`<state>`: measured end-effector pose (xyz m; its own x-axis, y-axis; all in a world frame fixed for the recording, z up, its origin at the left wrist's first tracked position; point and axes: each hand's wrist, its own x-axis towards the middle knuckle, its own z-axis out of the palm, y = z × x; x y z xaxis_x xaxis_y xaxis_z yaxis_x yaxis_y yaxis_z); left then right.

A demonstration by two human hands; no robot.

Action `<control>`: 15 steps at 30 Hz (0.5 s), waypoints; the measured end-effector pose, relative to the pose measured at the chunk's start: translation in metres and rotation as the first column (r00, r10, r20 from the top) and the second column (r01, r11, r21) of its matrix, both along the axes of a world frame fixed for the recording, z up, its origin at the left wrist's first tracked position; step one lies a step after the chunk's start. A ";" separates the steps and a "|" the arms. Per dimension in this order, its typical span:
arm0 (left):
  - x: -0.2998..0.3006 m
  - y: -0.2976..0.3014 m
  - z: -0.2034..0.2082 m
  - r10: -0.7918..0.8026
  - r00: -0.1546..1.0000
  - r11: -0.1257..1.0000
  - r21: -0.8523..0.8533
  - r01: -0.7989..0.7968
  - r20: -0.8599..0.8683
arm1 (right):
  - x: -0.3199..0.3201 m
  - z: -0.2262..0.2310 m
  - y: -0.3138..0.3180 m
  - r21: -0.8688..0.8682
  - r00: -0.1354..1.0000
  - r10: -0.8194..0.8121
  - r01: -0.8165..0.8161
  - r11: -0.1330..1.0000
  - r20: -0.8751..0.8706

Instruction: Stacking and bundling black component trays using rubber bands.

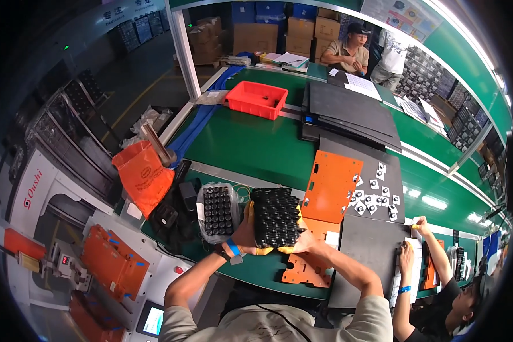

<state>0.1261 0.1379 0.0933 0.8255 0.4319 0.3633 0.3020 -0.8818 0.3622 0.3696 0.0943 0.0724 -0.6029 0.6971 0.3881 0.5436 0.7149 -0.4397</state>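
Both my hands hold a black block of close-set round parts (276, 218) above the green bench, one hand on each side. My left hand (247, 232) is closed on its left edge, with a blue band and a dark watch at the wrist. Around its right edge my right hand (305, 238) is closed. Yellow covers show on fingers of both hands. Left of the block lies a clear plastic bag with rows of black round parts (218, 212). To the right is an orange plate with holes (332, 185); another orange plate (306, 271) lies nearer me.
A red bin (257, 99) stands farther back. Dark sheets (353, 114) are stacked at back right, near small black parts on white squares (374, 199). An orange bag (143, 174) and a white machine (51, 194) are at left. A co-worker's hands (411, 239) work at right.
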 end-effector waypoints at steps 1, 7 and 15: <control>0.000 0.001 0.002 0.005 1.000 0.998 0.063 -0.007 0.030 | 0.006 -0.028 0.006 -0.104 0.972 0.028 -0.054 0.993 -0.233; -0.009 0.001 -0.011 -0.010 1.000 0.999 0.045 0.009 0.013 | -0.005 0.011 0.004 -0.221 0.855 0.024 -0.161 0.962 -0.518; 0.001 -0.004 -0.010 -0.042 0.996 0.999 -0.014 0.041 -0.075 | 0.010 -0.043 -0.002 -0.367 0.940 -0.075 -0.056 0.929 -0.334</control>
